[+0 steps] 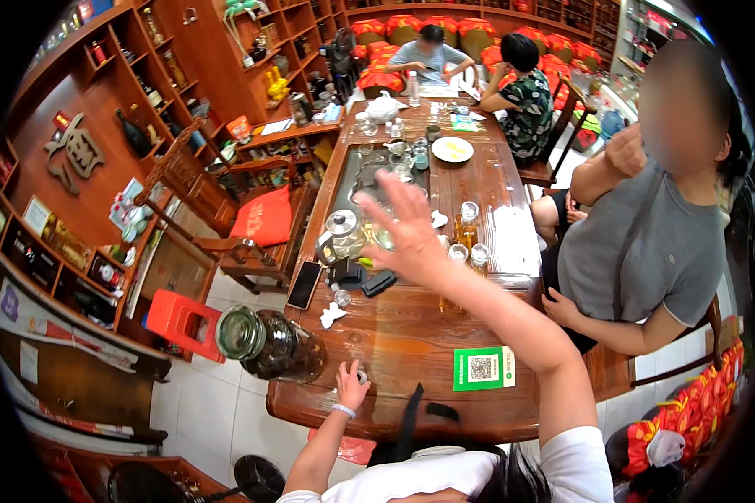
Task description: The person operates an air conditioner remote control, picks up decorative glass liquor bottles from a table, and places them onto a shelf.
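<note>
My left hand [352,387] rests at the near edge of the wooden table [419,335], its fingers closed round what looks like a small glass cup [361,375], mostly hidden by them. My right hand [407,230] is raised over the table with its fingers spread, holding nothing. Behind and below it stand a glass teapot [341,223] and a dark tea tray [362,172], partly covered by the hand. Left of my left hand is a large glass jar [285,345] with dark contents. A crumpled tissue [332,315] and a tiny glass cup [342,297] lie beyond my left hand.
A phone [304,285], a black case [379,283], amber bottles [466,222], a green code card [483,369] and a white plate [452,150] are on the table. A person in grey [646,251] sits at the right; two more sit at the far end. A red stool [184,323] stands left.
</note>
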Action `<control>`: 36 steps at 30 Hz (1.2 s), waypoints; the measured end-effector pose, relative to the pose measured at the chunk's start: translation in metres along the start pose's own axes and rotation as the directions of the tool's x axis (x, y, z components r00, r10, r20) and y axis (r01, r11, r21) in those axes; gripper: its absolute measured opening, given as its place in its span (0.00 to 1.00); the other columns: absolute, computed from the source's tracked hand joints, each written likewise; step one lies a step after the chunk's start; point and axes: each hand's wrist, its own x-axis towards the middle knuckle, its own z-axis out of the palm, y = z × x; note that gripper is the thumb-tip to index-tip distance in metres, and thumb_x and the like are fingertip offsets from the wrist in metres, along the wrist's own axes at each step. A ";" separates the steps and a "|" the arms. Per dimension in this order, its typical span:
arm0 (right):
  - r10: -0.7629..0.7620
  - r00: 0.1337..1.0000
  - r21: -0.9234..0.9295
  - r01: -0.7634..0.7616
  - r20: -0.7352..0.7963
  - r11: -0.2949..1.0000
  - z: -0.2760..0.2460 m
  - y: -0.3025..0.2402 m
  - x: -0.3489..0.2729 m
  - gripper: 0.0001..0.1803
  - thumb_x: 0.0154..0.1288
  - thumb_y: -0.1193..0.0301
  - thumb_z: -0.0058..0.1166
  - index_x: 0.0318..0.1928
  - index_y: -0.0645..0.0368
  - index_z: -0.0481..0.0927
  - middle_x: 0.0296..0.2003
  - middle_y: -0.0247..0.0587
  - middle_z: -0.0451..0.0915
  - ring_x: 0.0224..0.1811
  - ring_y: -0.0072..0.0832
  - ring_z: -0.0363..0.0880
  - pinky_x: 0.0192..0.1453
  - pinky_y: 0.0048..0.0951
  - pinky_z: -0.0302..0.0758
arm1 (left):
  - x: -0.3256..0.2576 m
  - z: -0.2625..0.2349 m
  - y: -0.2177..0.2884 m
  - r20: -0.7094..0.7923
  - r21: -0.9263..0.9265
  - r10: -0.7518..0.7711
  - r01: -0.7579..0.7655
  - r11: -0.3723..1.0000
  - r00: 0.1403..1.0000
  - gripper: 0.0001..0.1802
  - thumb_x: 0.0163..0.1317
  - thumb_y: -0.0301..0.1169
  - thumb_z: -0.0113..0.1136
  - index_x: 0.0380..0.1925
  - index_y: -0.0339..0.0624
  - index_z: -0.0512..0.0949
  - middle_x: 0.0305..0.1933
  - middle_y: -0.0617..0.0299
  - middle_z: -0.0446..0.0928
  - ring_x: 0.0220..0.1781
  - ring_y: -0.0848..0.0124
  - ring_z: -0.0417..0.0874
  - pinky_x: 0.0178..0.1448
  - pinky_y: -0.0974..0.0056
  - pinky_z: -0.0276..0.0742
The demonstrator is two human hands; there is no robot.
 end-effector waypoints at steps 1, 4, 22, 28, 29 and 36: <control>0.033 0.999 -0.050 -0.035 -0.042 0.998 -0.010 0.006 0.000 0.42 0.40 0.64 0.63 0.59 0.46 0.59 0.62 0.50 0.49 0.63 0.46 0.48 0.63 0.43 0.50 | -0.001 -0.002 -0.003 0.007 -0.005 0.014 -0.014 1.000 1.000 0.35 0.42 0.30 0.63 0.54 0.46 0.62 0.58 0.43 0.53 0.57 0.45 0.58 0.58 0.53 0.60; 0.235 0.972 -0.018 -0.235 0.004 0.972 0.004 0.041 -0.033 0.40 0.43 0.69 0.62 0.59 0.52 0.58 0.61 0.50 0.50 0.62 0.46 0.51 0.62 0.41 0.53 | -0.003 0.016 -0.025 0.061 0.003 0.146 -0.147 0.989 0.987 0.28 0.42 0.25 0.58 0.48 0.45 0.66 0.49 0.48 0.62 0.51 0.50 0.63 0.54 0.54 0.63; 0.943 0.256 -0.091 -0.966 -0.211 0.241 0.123 0.140 -0.241 0.40 0.48 0.63 0.59 0.57 0.67 0.54 0.57 0.57 0.54 0.61 0.48 0.51 0.64 0.41 0.49 | 0.041 -0.019 -0.026 -0.032 -0.076 0.178 -0.180 0.981 0.983 0.29 0.44 0.21 0.56 0.50 0.38 0.63 0.52 0.44 0.59 0.54 0.48 0.61 0.58 0.52 0.59; 0.954 0.082 -0.168 -0.985 -0.288 0.034 0.134 0.194 -0.255 0.39 0.48 0.61 0.59 0.56 0.67 0.57 0.54 0.56 0.63 0.56 0.45 0.63 0.59 0.38 0.61 | 0.015 -0.023 -0.009 -0.168 -0.168 0.323 -0.350 0.922 0.931 0.24 0.46 0.23 0.56 0.46 0.34 0.66 0.56 0.43 0.56 0.58 0.47 0.58 0.60 0.53 0.56; 0.959 0.080 -0.171 -0.985 -0.270 0.034 0.136 0.188 -0.243 0.39 0.48 0.61 0.59 0.56 0.67 0.57 0.54 0.56 0.63 0.56 0.45 0.63 0.59 0.38 0.61 | 0.010 -0.022 -0.006 -0.175 -0.197 0.319 -0.351 0.915 0.931 0.20 0.47 0.23 0.56 0.43 0.34 0.68 0.55 0.44 0.58 0.57 0.48 0.60 0.60 0.53 0.57; 0.963 -0.023 0.107 -0.994 -0.270 0.006 0.133 0.197 -0.250 0.21 0.47 0.58 0.61 0.34 0.63 0.77 0.31 0.52 0.78 0.36 0.40 0.77 0.41 0.39 0.70 | 0.033 -0.015 0.039 -0.143 -0.309 0.406 -0.430 0.848 0.903 0.17 0.47 0.23 0.56 0.40 0.36 0.70 0.49 0.50 0.66 0.52 0.54 0.66 0.56 0.57 0.62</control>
